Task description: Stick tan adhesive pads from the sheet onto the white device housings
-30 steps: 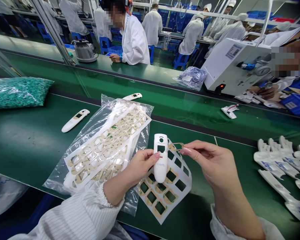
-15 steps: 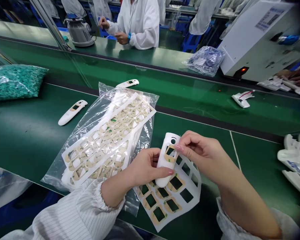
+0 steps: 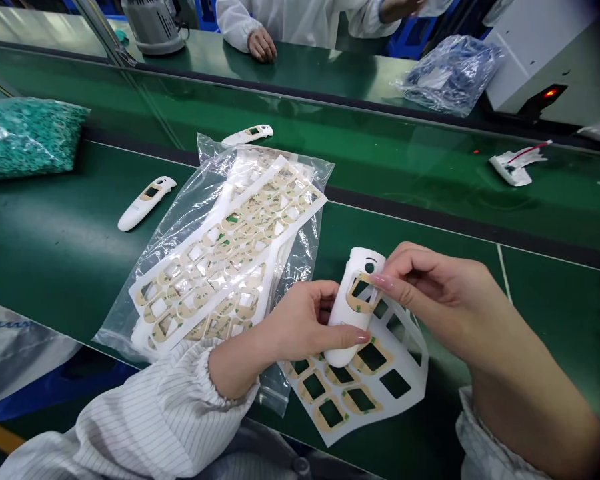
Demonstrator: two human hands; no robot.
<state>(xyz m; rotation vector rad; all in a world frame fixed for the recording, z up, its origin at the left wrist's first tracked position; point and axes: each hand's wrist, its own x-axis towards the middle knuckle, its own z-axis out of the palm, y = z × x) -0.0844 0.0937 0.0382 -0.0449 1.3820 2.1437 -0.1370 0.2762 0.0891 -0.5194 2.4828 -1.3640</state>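
My left hand [image 3: 305, 327] grips a white handheld device casing [image 3: 353, 313] upright, thumb across its lower front. My right hand [image 3: 430, 293] pinches a tan frame-shaped adhesive sticker [image 3: 359, 293] against the casing's window opening. Beneath both hands lies a white backing sheet [image 3: 380, 387] with several tan frame stickers and several bare cut-outs. To the left, a clear plastic bag [image 3: 220, 247] holds more sticker sheets.
Two more white casings lie on the green belt [image 3: 65, 253], one at left [image 3: 146, 202] and one farther back [image 3: 247, 135]. A bag of teal parts [image 3: 25, 137] sits far left. A white part with red wire [image 3: 515, 167], a blue-tinted bag [image 3: 447, 73], a white machine [image 3: 545, 53] and another person's hand [image 3: 261, 45] are beyond.
My right hand brought the peeled sticker from the air beside the casing onto its window. The casing tilted slightly and the view dropped lower toward the belt.
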